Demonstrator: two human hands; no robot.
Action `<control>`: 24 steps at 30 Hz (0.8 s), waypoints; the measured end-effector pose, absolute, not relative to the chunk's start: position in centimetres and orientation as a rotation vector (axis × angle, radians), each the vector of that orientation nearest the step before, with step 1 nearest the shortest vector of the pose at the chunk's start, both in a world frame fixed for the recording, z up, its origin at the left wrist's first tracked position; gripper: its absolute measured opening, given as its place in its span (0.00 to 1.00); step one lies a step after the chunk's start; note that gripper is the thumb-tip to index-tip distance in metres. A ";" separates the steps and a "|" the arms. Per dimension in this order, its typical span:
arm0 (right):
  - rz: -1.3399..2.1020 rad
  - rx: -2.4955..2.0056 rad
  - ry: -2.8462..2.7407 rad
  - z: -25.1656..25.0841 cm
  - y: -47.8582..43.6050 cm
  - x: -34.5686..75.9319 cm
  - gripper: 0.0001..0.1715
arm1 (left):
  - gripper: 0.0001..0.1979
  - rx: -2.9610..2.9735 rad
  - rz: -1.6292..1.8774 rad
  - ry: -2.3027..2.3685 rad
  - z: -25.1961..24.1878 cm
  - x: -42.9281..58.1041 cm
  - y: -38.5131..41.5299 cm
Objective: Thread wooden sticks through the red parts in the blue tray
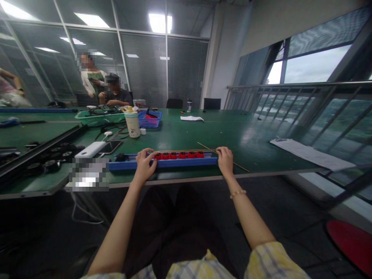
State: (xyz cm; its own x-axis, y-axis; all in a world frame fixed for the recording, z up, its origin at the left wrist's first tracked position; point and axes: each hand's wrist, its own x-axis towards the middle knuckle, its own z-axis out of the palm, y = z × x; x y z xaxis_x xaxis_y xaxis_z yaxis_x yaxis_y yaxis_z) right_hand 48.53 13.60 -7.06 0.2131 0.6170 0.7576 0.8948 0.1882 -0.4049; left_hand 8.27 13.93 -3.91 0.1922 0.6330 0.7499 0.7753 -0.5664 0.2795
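Left hand (144,164) and right hand (225,161) clamp a blue tray (186,162) (red parts (178,155) between them).

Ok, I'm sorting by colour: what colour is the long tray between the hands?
The long tray is blue; the head view shows it best.

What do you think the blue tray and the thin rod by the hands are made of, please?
The blue tray looks like moulded plastic, with an even colour and a smooth, faintly glossy face. The thin rod looks like bamboo or pale wood, being tan and matt, though it is too thin here to be sure.
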 end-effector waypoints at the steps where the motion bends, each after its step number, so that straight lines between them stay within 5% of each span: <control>1: -0.373 -1.534 -1.489 -7.0 13.5 48.5 0.13 | 0.17 -2.295 -1.313 -1.368 -3.9 8.3 13.9; 24: -0.175 -1.413 -1.311 -8.1 14.8 49.8 0.13 | 0.16 -1.988 -1.416 -1.549 -4.5 8.2 15.0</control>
State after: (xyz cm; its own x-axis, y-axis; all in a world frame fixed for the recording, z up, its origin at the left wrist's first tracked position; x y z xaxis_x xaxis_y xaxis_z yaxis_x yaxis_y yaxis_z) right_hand 49.78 14.78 -8.10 0.3664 0.5861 0.7227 0.7555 0.2660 -0.5987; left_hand 8.21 15.01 -4.52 -0.0376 0.6039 0.7962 0.8471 -0.4033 0.3459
